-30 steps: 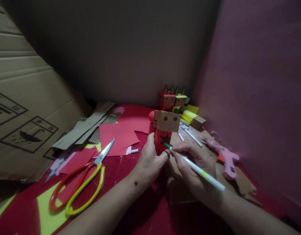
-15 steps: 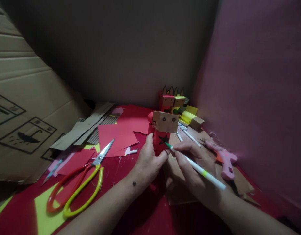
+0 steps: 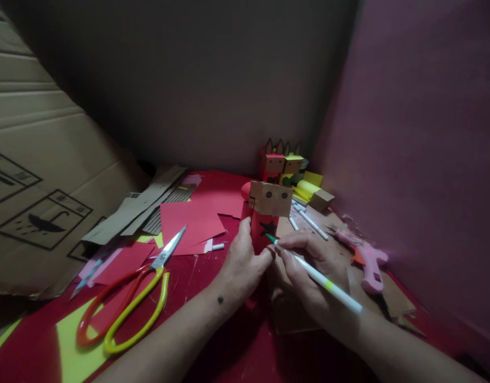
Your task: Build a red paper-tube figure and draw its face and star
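Observation:
My left hand (image 3: 244, 255) is wrapped round the lower part of a red paper figure (image 3: 264, 224), keeping it upright. The figure has a cardboard head piece (image 3: 271, 198) with two drawn eyes, and a dark star (image 3: 268, 228) on its red front. In my right hand (image 3: 314, 268) is a white marker pen (image 3: 324, 282) with a green tip. The tip is at the star's lower edge; I cannot tell whether it touches the paper. My left thumb lies just below the tip. The figure's base is hidden behind my left hand.
Scissors (image 3: 159, 279) with red and yellow handles lie at the left, near red paper sheets (image 3: 189, 223) and cardboard strips (image 3: 141, 205). Two eared figures (image 3: 273, 166) stand behind. A pink glue gun (image 3: 370, 260) rests at the right, beside several white pens (image 3: 311, 222). A cardboard box (image 3: 33, 159) rises at left.
The marker tip has slid slightly left and down along the star, and the pen's back end has dipped a little. The figure and left hand have shifted a touch to the right.

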Motion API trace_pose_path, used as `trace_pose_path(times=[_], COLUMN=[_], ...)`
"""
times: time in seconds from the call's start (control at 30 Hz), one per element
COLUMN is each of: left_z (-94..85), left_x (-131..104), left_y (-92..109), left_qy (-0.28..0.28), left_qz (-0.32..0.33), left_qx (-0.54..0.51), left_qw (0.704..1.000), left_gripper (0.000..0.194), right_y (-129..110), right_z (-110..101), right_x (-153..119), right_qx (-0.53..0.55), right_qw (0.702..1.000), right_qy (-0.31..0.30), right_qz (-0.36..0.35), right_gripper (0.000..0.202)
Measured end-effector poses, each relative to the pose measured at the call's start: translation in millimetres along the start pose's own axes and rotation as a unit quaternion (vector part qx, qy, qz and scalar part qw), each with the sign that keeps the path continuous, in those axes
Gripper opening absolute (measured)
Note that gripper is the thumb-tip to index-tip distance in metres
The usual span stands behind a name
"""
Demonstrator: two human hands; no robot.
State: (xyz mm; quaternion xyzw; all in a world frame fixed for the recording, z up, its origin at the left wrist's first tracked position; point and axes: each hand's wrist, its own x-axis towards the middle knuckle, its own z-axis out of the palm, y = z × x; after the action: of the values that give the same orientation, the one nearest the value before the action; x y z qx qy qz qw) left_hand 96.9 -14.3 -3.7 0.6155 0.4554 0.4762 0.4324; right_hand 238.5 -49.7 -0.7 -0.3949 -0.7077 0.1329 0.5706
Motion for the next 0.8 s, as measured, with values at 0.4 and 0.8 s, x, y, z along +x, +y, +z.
trace_pose_path(times=[0.4, 0.8], left_z=[-0.8, -0.2], left_x=[-1.2, -0.2], left_y=[3.0, 1.9], left_qy=[0.000, -0.001], left_qz=[-0.006, -0.003], left_qx=[-0.008, 0.001], left_qw=[1.000, 1.000], left_gripper=[0.045, 0.042], right_y=[-3.9, 1.7], right_z=[-1.0, 0.2], right_x=[1.7, -1.3], right_qx=[0.028, -0.001], right_qw=[0.999, 1.000], right_qy=[0.002, 0.001], right_qz=[0.039, -0.002], right_gripper=[0.007, 0.010])
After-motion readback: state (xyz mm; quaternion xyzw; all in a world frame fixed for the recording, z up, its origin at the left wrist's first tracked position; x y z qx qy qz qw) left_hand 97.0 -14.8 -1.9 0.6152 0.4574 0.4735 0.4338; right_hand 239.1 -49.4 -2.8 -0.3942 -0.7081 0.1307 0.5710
